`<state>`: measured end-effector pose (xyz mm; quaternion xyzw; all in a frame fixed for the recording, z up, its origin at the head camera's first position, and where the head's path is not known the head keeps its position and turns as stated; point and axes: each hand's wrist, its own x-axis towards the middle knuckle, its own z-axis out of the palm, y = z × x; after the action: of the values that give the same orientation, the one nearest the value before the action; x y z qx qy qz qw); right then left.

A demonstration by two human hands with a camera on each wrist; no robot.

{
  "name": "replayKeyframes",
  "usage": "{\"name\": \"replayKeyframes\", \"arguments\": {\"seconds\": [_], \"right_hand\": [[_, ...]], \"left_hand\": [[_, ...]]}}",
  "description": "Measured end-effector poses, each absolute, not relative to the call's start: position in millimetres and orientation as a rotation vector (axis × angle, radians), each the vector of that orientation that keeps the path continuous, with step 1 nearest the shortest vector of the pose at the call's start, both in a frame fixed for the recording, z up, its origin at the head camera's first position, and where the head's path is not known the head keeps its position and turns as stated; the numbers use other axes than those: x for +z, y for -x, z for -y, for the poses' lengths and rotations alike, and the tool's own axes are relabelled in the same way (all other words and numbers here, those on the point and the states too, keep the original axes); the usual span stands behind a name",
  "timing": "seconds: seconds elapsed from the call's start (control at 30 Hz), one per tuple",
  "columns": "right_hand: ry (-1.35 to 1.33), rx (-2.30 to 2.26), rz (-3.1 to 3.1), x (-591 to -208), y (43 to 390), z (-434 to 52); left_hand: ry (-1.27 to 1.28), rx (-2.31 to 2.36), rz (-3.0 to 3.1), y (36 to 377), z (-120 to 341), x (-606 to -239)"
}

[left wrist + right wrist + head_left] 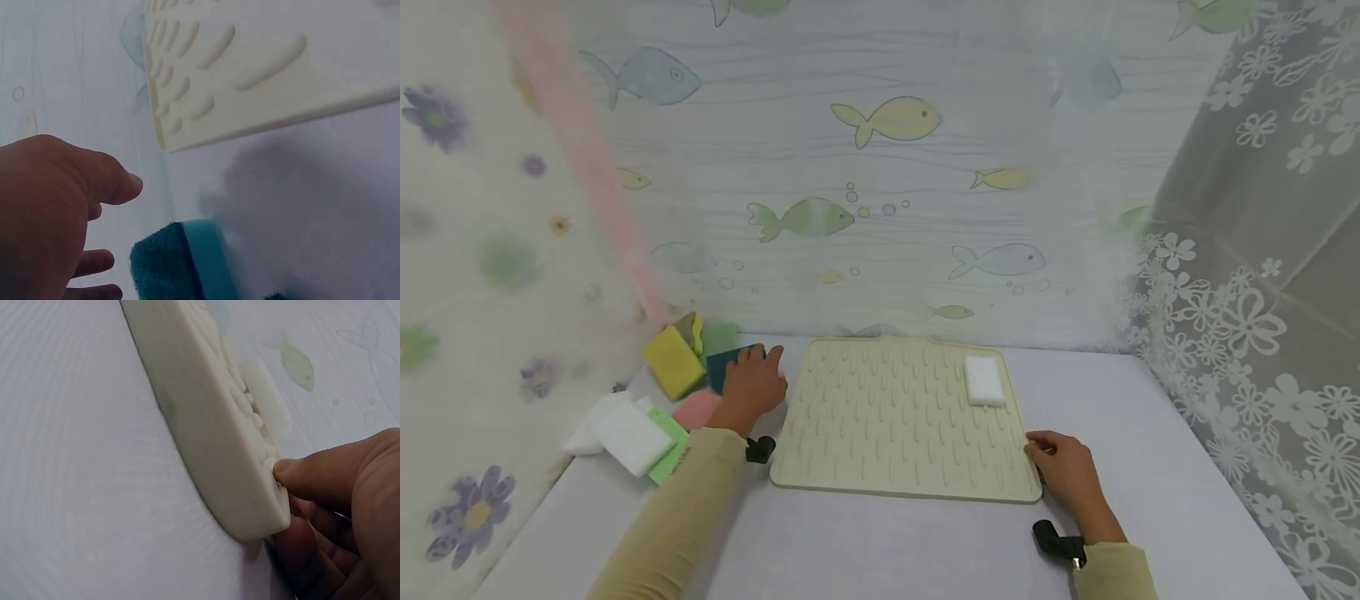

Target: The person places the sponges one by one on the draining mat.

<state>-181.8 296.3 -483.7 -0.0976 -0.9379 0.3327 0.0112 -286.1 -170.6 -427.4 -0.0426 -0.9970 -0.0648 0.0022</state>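
Observation:
A cream ridged drying mat (895, 425) lies on the white table, with a white sponge (983, 381) near its far right corner. My right hand (1063, 471) pinches the mat's right edge; in the right wrist view the thumb (312, 475) is on the upper side and the curled fingers are below. To the left of the mat, my left hand (754, 382) is over a dark blue sponge (721, 367), partly covering it. In the left wrist view the left fingers (94, 262) are apart, with the teal-and-blue sponge (165, 262) beside them; contact cannot be told.
Left of the mat lies a pile with a yellow sponge (674, 362), a pink sponge (696, 410), a pale green sponge (722, 336), a white sponge (633, 437) and a bright green piece (670, 425). A fish-print curtain (887, 208) hangs behind the table.

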Motion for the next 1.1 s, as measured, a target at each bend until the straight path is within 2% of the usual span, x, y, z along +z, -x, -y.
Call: {"name": "replayKeyframes", "arguments": {"seconds": [0.37, 1.1], "right_hand": [[0.295, 1.043, 2.907, -485.5, 181.8, -297.3], [0.291, 1.059, 2.888, -490.8, 184.4, -299.3]], "left_hand": [[0.054, -0.234, 3.086, 295.9, 192.0, -435.6], [0.108, -0.148, 3.159, 307.8, 222.0, -438.8]]}}
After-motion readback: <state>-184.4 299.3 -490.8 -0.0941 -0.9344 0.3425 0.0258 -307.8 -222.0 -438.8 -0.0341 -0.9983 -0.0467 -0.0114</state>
